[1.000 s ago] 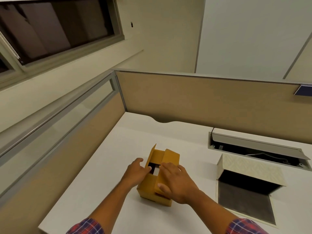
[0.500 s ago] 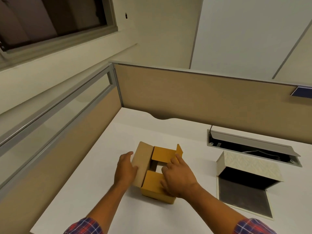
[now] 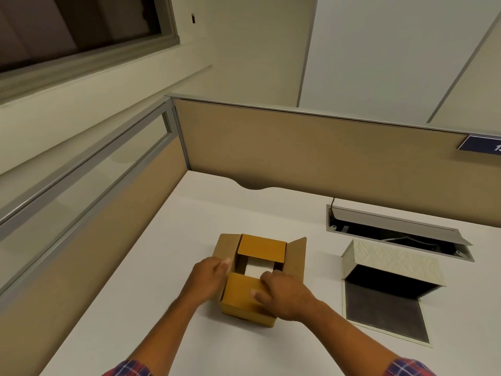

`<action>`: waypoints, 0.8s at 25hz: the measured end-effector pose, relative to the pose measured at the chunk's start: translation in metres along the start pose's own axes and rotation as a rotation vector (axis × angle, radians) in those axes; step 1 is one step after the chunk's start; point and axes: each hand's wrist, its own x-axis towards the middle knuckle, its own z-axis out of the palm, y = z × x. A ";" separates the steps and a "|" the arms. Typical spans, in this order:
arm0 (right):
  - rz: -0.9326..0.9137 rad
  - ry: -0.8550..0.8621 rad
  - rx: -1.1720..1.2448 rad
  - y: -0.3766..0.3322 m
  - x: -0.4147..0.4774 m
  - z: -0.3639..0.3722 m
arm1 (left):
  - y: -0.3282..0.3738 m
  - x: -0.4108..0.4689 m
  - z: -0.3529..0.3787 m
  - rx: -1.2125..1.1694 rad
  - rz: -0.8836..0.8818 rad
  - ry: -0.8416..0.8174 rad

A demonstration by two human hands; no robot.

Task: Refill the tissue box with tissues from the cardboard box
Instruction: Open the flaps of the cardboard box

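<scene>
A small brown cardboard box (image 3: 245,308) stands on the white desk in front of me with its top flaps spread apart. White tissues (image 3: 256,268) show through the square gap in the middle. My left hand (image 3: 207,278) grips the left flap and presses it outward. My right hand (image 3: 284,294) rests on the near flap, fingers over its inner edge by the right flap. The pale patterned tissue box (image 3: 390,267) lies to the right, its lid folded back and its dark inside exposed.
The white desk (image 3: 168,253) is walled by tan partitions at the back and left. A cable tray (image 3: 395,232) with a raised grey cover is sunk in the desk behind the tissue box. My plaid sleeves show at the bottom.
The cardboard box's flaps have gone from nearly upright to spread wide. My left hand moved onto the left flap and my right hand down onto the near flap. The tissues now show.
</scene>
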 end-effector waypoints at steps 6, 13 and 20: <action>0.012 -0.142 0.468 0.007 -0.007 0.002 | -0.018 0.000 -0.011 -0.065 -0.101 -0.372; -0.009 -0.003 -0.050 0.009 0.010 0.008 | -0.036 0.003 -0.012 0.132 -0.020 -0.540; 0.049 0.160 0.086 0.029 0.043 -0.010 | -0.042 0.000 -0.004 0.228 0.023 -0.452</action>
